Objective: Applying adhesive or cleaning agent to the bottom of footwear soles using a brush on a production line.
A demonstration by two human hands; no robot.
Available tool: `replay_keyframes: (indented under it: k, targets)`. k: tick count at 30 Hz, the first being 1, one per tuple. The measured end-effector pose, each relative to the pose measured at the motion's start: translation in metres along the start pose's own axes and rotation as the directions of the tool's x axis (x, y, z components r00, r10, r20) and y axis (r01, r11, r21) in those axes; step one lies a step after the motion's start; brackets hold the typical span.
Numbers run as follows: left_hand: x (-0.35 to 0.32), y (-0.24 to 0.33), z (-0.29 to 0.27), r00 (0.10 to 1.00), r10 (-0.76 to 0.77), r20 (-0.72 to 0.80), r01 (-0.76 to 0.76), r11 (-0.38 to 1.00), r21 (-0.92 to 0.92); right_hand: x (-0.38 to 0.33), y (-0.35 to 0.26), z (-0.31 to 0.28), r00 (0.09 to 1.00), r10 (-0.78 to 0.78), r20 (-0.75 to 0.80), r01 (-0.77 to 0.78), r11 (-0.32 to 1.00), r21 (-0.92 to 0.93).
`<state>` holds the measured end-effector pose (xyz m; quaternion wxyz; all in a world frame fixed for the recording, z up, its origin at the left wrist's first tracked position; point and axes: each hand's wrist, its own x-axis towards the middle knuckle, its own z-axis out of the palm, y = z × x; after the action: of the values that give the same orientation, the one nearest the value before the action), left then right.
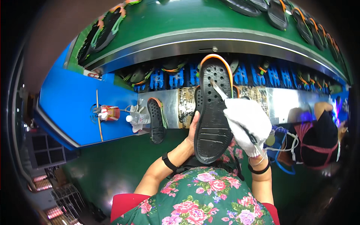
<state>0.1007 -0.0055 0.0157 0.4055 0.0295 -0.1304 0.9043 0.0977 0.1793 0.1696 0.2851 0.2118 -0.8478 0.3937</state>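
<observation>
My left hand (pixel 194 129) is closed on the left edge of a large black shoe sole (pixel 214 123). The sole stands nearly upright before me, with round holes in its upper half, ridges lower down and an orange rim at the top. My right hand (pixel 248 122), in a white knitted glove, grips a slim tool (pixel 218 90). Its pale, narrow tip rests at or just above the sole's holes; whether it is a brush or a blade I cannot tell. A second black sole (pixel 199 98) is partly hidden behind the first. Another sole (pixel 156 120) leans at the bench's edge, left of my hands.
A plastic bottle (pixel 139 119) and a red-and-white container with a stick (pixel 108 113) stand on the blue bench end (pixel 67 112). Blue holders (pixel 176 78) line the metal bench. Above runs a green conveyor (pixel 165 22) with several shoes. Another person (pixel 318 138) is at the right.
</observation>
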Motion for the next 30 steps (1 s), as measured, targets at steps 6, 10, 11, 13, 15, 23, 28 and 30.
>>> replay_keyframes:
  k: [6,10,11,13,15,23,28,30]
  targets:
    - [-0.006,-0.007,-0.02,1.0,-0.007,-0.028,0.006,1.0,-0.029,0.008,0.008,0.001,0.996,-0.091,0.02,0.092,0.994,-0.05]
    - [-0.008,-0.009,-0.028,0.999,-0.029,-0.024,0.031,0.994,0.101,0.005,-0.006,0.007,0.996,-0.062,0.063,0.069,0.991,-0.119]
    - [-0.008,-0.009,-0.03,1.0,-0.014,-0.002,0.015,0.994,0.104,-0.001,-0.005,0.008,0.994,-0.084,0.074,0.09,0.993,-0.075]
    - [-0.008,-0.008,-0.025,0.998,0.017,-0.053,-0.01,0.991,0.132,-0.01,-0.002,0.008,0.996,-0.049,0.072,0.048,0.999,0.01]
    - [-0.005,-0.006,-0.024,0.996,0.023,-0.081,-0.011,0.989,0.149,-0.014,0.0,0.007,0.998,0.003,0.055,-0.006,0.998,0.068]
    - [-0.002,-0.004,-0.023,0.999,0.015,-0.048,-0.008,0.99,0.14,-0.02,-0.001,0.013,0.998,0.003,0.061,-0.009,0.996,0.092]
    - [-0.005,0.008,-0.029,0.987,0.079,-0.137,-0.04,0.963,0.268,-0.03,0.01,0.007,0.993,0.089,0.072,-0.098,0.985,0.139]
    - [0.006,0.003,-0.001,0.889,0.194,-0.416,0.118,0.779,0.615,-0.032,0.014,0.009,0.997,-0.01,0.079,0.009,1.0,0.007]
